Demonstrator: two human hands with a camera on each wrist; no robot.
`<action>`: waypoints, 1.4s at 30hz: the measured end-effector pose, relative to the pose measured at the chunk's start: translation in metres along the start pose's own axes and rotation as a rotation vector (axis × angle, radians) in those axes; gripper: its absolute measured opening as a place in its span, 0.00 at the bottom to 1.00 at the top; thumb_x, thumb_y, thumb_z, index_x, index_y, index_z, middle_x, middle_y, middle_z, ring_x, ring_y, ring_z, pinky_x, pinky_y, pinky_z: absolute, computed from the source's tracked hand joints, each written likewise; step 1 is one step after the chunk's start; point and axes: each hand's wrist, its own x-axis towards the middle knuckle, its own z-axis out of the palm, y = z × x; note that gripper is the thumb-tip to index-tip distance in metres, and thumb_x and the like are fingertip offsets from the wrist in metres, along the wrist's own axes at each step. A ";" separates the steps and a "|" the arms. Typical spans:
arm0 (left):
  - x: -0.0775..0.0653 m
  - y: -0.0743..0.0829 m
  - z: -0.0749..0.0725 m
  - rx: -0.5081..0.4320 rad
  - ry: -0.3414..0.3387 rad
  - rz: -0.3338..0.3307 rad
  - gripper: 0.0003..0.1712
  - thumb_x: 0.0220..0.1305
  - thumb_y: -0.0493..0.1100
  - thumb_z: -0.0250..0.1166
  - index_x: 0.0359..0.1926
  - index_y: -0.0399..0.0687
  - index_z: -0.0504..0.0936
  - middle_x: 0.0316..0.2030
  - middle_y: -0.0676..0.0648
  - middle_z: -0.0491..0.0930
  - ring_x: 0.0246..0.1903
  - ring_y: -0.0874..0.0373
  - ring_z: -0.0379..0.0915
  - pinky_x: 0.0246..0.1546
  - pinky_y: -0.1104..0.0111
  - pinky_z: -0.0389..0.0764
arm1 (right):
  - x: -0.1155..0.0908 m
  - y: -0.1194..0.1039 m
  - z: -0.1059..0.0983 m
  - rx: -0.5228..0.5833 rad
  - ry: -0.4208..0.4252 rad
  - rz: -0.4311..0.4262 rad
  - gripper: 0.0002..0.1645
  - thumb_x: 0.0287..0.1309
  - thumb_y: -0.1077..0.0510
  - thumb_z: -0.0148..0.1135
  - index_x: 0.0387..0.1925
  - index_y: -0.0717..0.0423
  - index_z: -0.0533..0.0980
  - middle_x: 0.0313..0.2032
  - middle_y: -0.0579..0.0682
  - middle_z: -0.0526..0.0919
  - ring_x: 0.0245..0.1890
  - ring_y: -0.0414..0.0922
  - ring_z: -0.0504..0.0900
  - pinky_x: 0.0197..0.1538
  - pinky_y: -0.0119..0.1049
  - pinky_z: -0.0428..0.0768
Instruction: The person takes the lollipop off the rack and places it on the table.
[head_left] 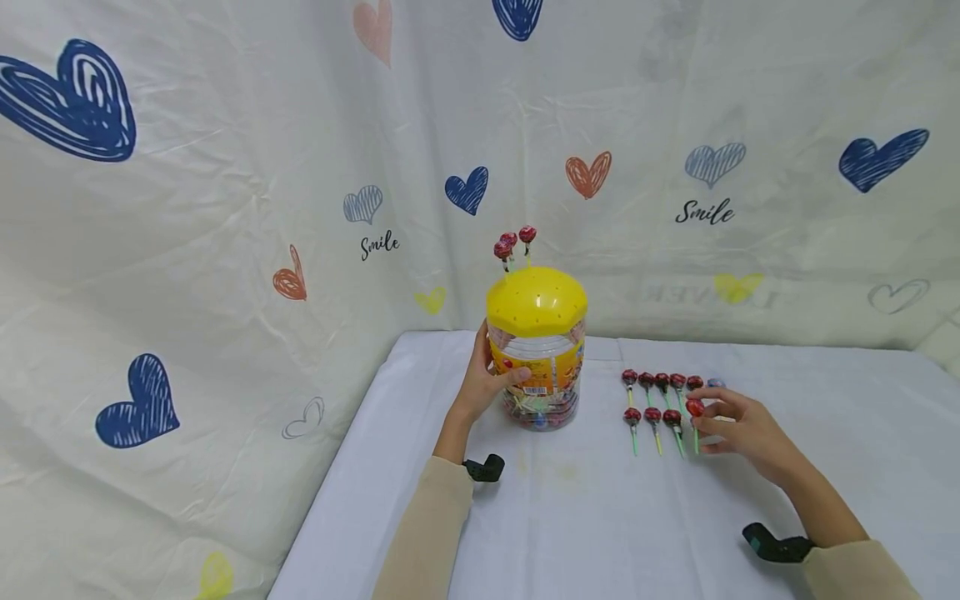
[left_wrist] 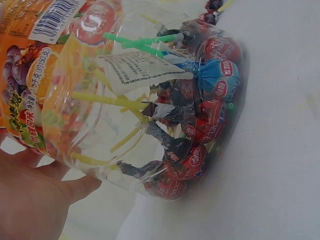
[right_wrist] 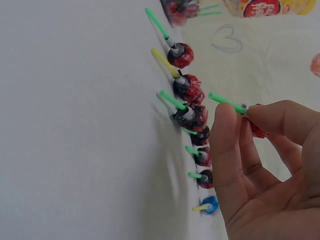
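Observation:
My left hand (head_left: 477,382) grips the side of a clear plastic jar (head_left: 542,412) with a yellow domed lid (head_left: 537,302). Three red-wrapped lollipops (head_left: 527,234) stand upright in small holes in that lid. Through the jar wall, the left wrist view shows more lollipops (left_wrist: 205,120) lying at the bottom, one of them wrapped in blue. My right hand (head_left: 752,435) pinches a red lollipop with a green stick (right_wrist: 226,102) between thumb and fingertips, at the right end of the front row of lollipops (head_left: 652,415).
Behind the front row lies a second row of lollipops (head_left: 647,380), with a blue-wrapped one (head_left: 716,382) at its right end. A white cloth (head_left: 585,533) covers the table. A white curtain printed with hearts (head_left: 645,100) hangs behind and to the left.

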 end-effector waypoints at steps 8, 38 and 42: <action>-0.001 0.000 -0.001 -0.004 -0.001 -0.013 0.58 0.58 0.58 0.76 0.77 0.85 0.45 0.69 0.56 0.68 0.70 0.54 0.63 0.74 0.46 0.67 | 0.002 0.012 -0.006 -0.056 -0.054 0.092 0.25 0.67 0.60 0.66 0.62 0.58 0.71 0.42 0.55 0.77 0.36 0.40 0.83 0.38 0.41 0.90; -0.001 0.002 0.001 -0.014 0.008 -0.023 0.57 0.60 0.55 0.76 0.77 0.84 0.45 0.71 0.54 0.66 0.71 0.52 0.62 0.74 0.45 0.67 | 0.007 -0.012 -0.006 -0.407 -0.064 0.059 0.30 0.70 0.54 0.63 0.67 0.63 0.69 0.40 0.56 0.80 0.32 0.46 0.79 0.31 0.35 0.81; -0.001 0.002 0.001 -0.013 0.005 -0.024 0.57 0.61 0.51 0.75 0.78 0.83 0.45 0.72 0.53 0.65 0.71 0.51 0.62 0.74 0.45 0.67 | 0.010 -0.036 -0.003 -0.397 -0.059 -0.032 0.28 0.71 0.51 0.62 0.66 0.60 0.71 0.40 0.56 0.79 0.33 0.47 0.81 0.33 0.36 0.84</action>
